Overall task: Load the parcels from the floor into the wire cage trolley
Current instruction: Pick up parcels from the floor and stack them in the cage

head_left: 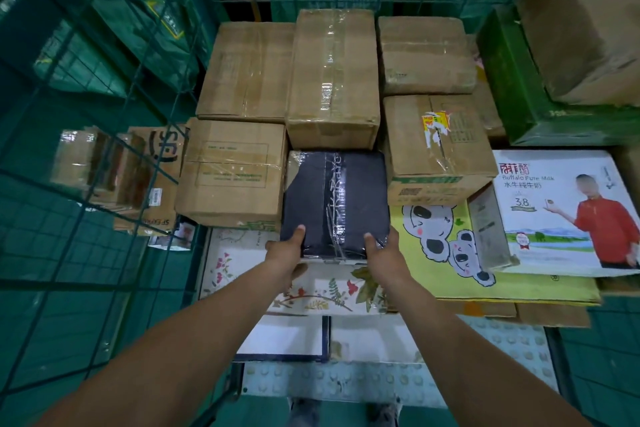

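1. If you let go too soon, the black parcel (335, 203) could tip back toward you, because its near edge sticks out over the flowery box (304, 288) and may not sit flat.
2. If you push too hard, you might shove the tall brown box (332, 80) behind it, since the two look like they touch.
3. That slot is tight. The black parcel sits between the brown box with green print (232, 170) and the torn-sticker box (436, 149), so a corner could catch and squash.
4. Your left hand (285, 250) holds the near left corner, thumb on top, fingers curled under.
5. Your right hand (382, 253) holds the near right corner the same way.
6. Both your arms reach straight out into the wire cage trolley (104, 114), where the parcel already rests among the other boxes.
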